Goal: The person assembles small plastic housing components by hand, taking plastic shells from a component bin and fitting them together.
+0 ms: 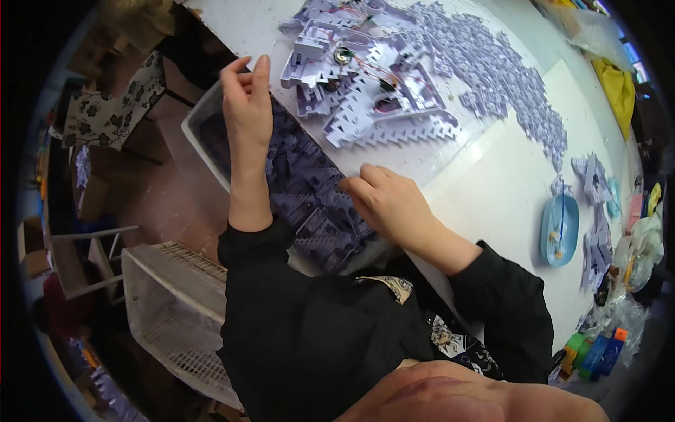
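My left hand (247, 112) is raised beside the table's edge, above the far end of a pale plastic bin (200, 130). Its thumb stands apart from the loosely bent fingers, and I see nothing held. My right hand (390, 204) is at the table's near edge with its fingers curled together; whatever they hold is hidden. Below both hands, the bin is filled with toothed lilac plastic housings (316, 204). On the table in front lies a pile of similar housings (394, 119), some showing thin red wires and a round metal part (343, 55).
Many small lilac plastic pieces (492, 63) spread across the white table (485, 190). To the right are a blue oval dish (560, 232), more lilac parts (598, 246) and coloured tape rolls (598, 352). A white basket (169, 309) and a patterned chair (112, 105) stand left.
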Demonstrator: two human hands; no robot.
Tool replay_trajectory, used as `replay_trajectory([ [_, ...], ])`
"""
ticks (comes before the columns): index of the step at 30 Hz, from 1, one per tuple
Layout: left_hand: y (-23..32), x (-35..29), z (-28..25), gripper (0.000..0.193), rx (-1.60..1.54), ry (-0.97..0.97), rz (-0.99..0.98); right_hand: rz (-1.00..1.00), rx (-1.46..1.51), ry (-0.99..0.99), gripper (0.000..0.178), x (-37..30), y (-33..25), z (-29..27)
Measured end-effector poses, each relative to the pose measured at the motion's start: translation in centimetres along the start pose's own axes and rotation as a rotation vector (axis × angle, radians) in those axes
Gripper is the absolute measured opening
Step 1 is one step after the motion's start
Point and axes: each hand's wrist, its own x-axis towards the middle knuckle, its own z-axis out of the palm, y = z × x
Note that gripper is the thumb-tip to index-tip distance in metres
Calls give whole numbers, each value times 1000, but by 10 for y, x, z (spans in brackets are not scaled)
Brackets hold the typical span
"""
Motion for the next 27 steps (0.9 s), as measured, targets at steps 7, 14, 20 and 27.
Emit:
replay_trajectory([
  [7, 50, -47, -14, 29, 34, -171, -143, -27, 40, 66, 15, -1, 9, 8],
  [14, 52, -65, -10, 64, -234, -632, -649, -44, 6, 99, 14, -2, 7, 14],
  [20, 47, -76, 8, 54, -444, -581, -653, -82, -22, 155, 19, -5, 9, 20],
  [27, 61, -95, 29, 48, -775, -381, -729, -97, -3, 227, 12, -5, 11, 23],
])
